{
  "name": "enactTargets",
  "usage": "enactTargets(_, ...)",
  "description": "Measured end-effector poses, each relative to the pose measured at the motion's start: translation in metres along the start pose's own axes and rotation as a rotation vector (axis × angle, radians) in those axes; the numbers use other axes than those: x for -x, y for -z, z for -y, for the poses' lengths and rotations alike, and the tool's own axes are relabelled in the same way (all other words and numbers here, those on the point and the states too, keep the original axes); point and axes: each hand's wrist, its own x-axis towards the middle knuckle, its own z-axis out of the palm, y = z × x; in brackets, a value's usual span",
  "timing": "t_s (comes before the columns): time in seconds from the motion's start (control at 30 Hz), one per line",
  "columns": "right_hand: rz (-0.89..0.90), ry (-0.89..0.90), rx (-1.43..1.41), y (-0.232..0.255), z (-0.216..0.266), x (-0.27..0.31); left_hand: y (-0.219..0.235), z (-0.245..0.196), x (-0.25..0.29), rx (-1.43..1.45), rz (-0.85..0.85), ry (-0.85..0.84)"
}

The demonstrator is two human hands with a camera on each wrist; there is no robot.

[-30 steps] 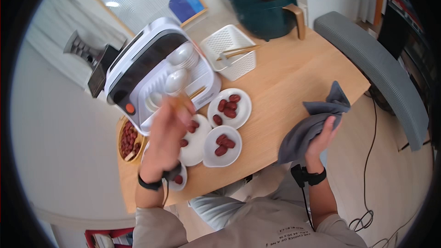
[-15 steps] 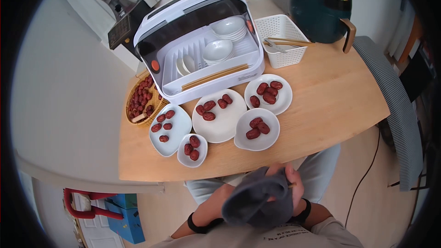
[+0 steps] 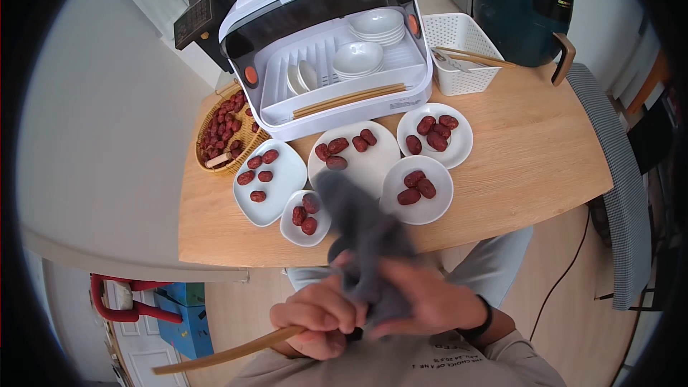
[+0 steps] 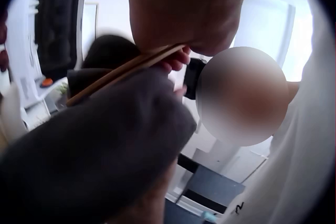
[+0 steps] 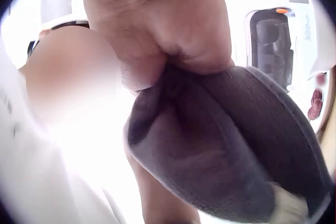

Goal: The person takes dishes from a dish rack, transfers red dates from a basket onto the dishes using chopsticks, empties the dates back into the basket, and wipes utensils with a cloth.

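Note:
Low in the head view, my left hand [image 3: 315, 315] grips a pair of wooden chopsticks [image 3: 226, 353], whose ends stick out to the lower left. My right hand [image 3: 433, 299] holds a dark grey cloth [image 3: 369, 244], bunched up against the left hand. The cloth hides the other ends of the chopsticks. In the left wrist view the chopsticks [image 4: 123, 74] run close above the cloth [image 4: 100, 134]. The right wrist view shows the cloth [image 5: 210, 145] hanging in folds below my right palm [image 5: 168, 24]. Both hands are in front of the table's near edge, over my lap.
Red dates lie on a squarish plate [image 3: 276, 197], a small bowl [image 3: 292, 233], a large plate [image 3: 369, 168], a spouted bowl [image 3: 437, 204] and a round plate [image 3: 462, 147]. Behind stand a dish box [image 3: 279, 129], a date basket [image 3: 247, 150], a white basket [image 3: 466, 82] and a green appliance [image 3: 516, 14].
My left hand has come back from the dish box to the cloth. The cloth has moved in from the right, then up toward the plates. The chopsticks now point lower left, and the view has turned.

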Motion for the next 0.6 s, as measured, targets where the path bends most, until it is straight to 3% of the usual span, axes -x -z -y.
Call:
enactTargets(0.03,0.091,0.172,0.254,-0.011,-0.005,-0.005,-0.004,0.002,-0.002,0.004,0.006,0.003)
enactTargets(0.07,0.081,0.171,0.258,-0.013,-0.005,-0.007,-0.01,0.006,-0.005,0.127,-0.103,-0.063)
enactTargets(0.13,-0.041,0.307,0.421,-0.013,-0.003,-0.009,-0.016,0.007,-0.012,0.256,-0.254,-0.092)
enactTargets(0.3,-0.07,0.328,0.576,-0.01,-0.013,-0.001,0.0,-0.001,-0.025,0.387,-0.089,0.055)
enactTargets(0.37,0.096,0.278,0.634,0.009,-0.004,-0.001,0.008,-0.007,-0.03,0.561,-0.331,-0.066)
enactTargets(0.43,0.047,0.011,0.844,0.05,0.008,0.014,0.049,-0.03,-0.061,0.377,-0.198,-0.31)
enactTargets(0.47,-0.351,0.157,0.914,0.074,0.0,0.033,0.056,-0.039,-0.073,0.26,-0.161,-0.309)
enactTargets(0.5,-0.723,-0.161,0.556,0.096,-0.02,0.061,0.061,-0.044,-0.079,0.14,-0.129,-0.308)
enactTargets(0.57,-1.185,0.088,0.436,0.147,-0.022,0.07,0.096,-0.029,-0.078,-0.279,0.04,-0.002)
enactTargets(0.6,-1.353,0.181,0.693,0.163,-0.02,0.066,0.075,0.0,-0.085,-1.017,-0.071,0.003)
